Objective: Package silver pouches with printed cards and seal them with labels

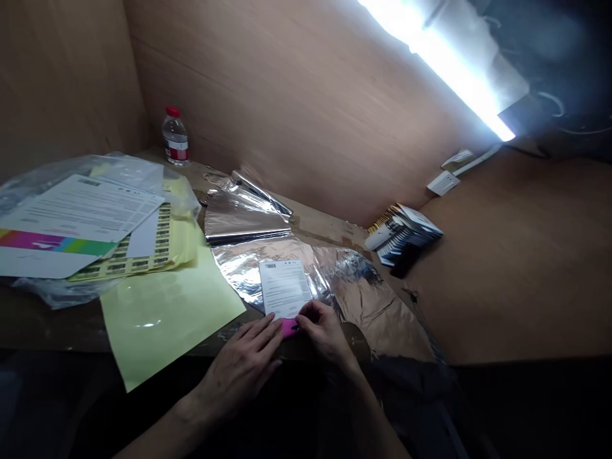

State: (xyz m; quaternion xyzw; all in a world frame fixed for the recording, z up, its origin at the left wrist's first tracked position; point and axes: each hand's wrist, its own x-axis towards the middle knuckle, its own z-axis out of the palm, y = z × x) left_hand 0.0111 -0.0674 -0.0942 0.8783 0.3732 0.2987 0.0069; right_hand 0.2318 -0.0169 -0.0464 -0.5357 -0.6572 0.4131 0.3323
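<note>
A white printed card with a pink band along its near end lies on silver foil at the table's front. My left hand has its fingers stretched out, the tips touching the card's near left edge. At the near right corner my right hand is closed, thumb and index finger pinched over the pink band. Whatever the pinch holds, if anything, is too small to make out. A small dark mark shows on the pink beside those fingertips.
Left of my hands lies a yellow sheet, beside a plastic bag with printed cards and label sheets. Folded silver pouches lie behind the card. A bottle stands far left; a row of cards leans far right.
</note>
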